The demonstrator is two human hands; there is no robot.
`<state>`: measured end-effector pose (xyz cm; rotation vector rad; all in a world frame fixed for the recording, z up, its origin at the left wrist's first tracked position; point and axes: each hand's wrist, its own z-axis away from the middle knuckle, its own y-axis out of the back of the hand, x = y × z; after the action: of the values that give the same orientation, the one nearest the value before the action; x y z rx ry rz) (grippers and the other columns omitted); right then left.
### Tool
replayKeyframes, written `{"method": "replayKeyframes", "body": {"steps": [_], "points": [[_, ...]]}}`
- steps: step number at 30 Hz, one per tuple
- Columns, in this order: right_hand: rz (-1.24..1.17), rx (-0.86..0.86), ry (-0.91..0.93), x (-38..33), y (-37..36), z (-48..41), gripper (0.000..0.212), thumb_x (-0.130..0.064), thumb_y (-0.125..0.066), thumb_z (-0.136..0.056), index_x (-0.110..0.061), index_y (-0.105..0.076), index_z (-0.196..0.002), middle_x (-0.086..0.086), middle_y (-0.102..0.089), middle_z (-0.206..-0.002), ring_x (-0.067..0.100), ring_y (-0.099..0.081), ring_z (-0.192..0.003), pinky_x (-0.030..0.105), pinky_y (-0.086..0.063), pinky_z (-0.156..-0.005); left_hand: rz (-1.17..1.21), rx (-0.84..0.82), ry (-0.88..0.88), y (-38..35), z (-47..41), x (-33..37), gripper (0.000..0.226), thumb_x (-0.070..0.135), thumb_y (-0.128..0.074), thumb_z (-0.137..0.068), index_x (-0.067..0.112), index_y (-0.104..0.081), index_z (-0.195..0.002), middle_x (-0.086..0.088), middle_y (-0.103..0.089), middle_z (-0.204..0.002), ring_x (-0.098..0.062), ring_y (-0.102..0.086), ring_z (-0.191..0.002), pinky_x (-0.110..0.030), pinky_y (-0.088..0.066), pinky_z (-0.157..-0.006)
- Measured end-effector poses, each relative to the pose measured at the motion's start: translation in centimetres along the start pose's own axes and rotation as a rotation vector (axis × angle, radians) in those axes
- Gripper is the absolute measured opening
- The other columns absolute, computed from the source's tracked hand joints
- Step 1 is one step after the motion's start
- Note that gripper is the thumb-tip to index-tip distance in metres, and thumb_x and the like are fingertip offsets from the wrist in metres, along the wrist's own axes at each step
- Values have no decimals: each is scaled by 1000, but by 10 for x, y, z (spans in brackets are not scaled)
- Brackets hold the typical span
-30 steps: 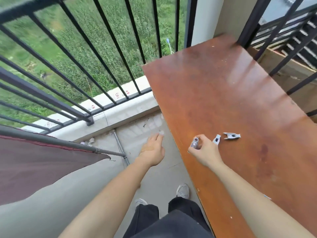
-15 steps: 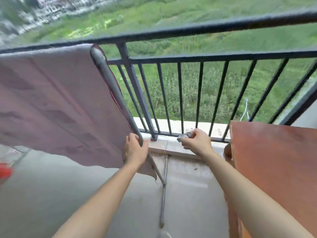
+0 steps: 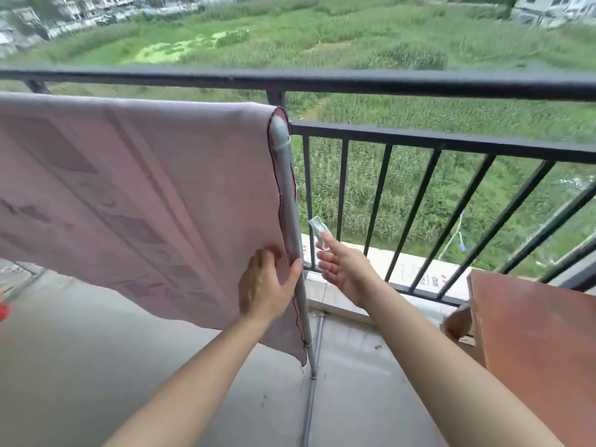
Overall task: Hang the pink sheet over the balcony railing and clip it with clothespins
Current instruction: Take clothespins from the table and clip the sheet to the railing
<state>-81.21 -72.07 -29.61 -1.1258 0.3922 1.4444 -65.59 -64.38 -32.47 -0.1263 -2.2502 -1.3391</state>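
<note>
The pink sheet (image 3: pixel 135 195) hangs over a grey pipe frame (image 3: pixel 285 188) just inside the black balcony railing (image 3: pixel 354 82), filling the left half of the view. My left hand (image 3: pixel 264 285) grips the sheet's right edge together with the slanted grey pipe, thumb around the pipe. My right hand (image 3: pixel 342 266) is just right of the pipe, pinching a small silver clothespin (image 3: pixel 317 229) between thumb and forefinger, its tip pointing up. The clothespin is apart from the sheet.
A reddish-brown wooden table (image 3: pixel 532 333) stands at the right, close to my right forearm. Vertical black railing bars (image 3: pixel 416 208) run behind my hands above a white ledge (image 3: pixel 419 272). Grey concrete floor (image 3: pixel 80 350) lies below. A red object (image 3: pixel 3 311) shows at the far left edge.
The view swung from the table to the railing. My right hand carried a clothespin from the table up beside the pipe. My left hand took hold of the sheet edge and pipe.
</note>
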Motion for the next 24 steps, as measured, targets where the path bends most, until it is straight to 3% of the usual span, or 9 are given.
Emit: {"method": "replayKeyframes", "body": {"steps": [4, 7, 11, 15, 19, 24], "points": [[-24, -116, 57, -15, -10, -21, 28, -37, -65, -91, -15, -66, -108, 0, -69, -90, 9, -65, -72, 22, -47, -66, 25, 45, -199, -6, -7, -1, 23, 36, -49, -95, 15, -54, -87, -3, -60, -83, -27, -58, -80, -36, -45, -66], [70, -258, 119, -22, -12, -35, 25, -42, -64, -92, -20, -64, -105, -1, -69, -106, 15, -61, -96, 29, -46, -83, 19, 60, -170, -9, -3, -1, 22, 32, -44, -97, 14, -54, -87, -5, -60, -82, -27, -56, -78, -36, -45, -64], [181, -487, 146, -22, -16, -42, 34, -35, -58, -97, -9, -62, -118, 5, -64, -107, 20, -56, -96, 30, -46, -91, 9, 77, -88, -3, 5, 7, 22, 33, -43, -97, 16, -52, -87, -4, -60, -81, -26, -56, -78, -34, -46, -62], [174, -483, 184, -36, -17, -47, 23, -10, -62, -96, -6, -58, -118, 4, -73, -91, 13, -65, -78, 22, -53, -75, 9, 110, 3, -1, 7, 27, 22, 34, -43, -97, 17, -52, -85, -3, -62, -81, -24, -56, -77, -29, -41, -62], [252, -472, 226, -48, -11, -47, 43, -13, -71, -89, -2, -56, -128, 29, -69, -109, 26, -66, -91, 44, -53, -91, 6, 130, 58, -1, 13, 45, 27, 34, -41, -97, 13, -53, -83, -4, -61, -79, -26, -56, -76, -33, -41, -62], [98, -477, 230, -62, 30, -43, 42, -23, -73, -88, -6, -61, -124, 11, -67, -99, 13, -59, -75, 19, -48, -61, -89, 232, -108, 6, 12, 70, 27, 23, -46, -97, 10, -52, -75, -6, -55, -70, -24, -50, -67, -34, -40, -58]]}}
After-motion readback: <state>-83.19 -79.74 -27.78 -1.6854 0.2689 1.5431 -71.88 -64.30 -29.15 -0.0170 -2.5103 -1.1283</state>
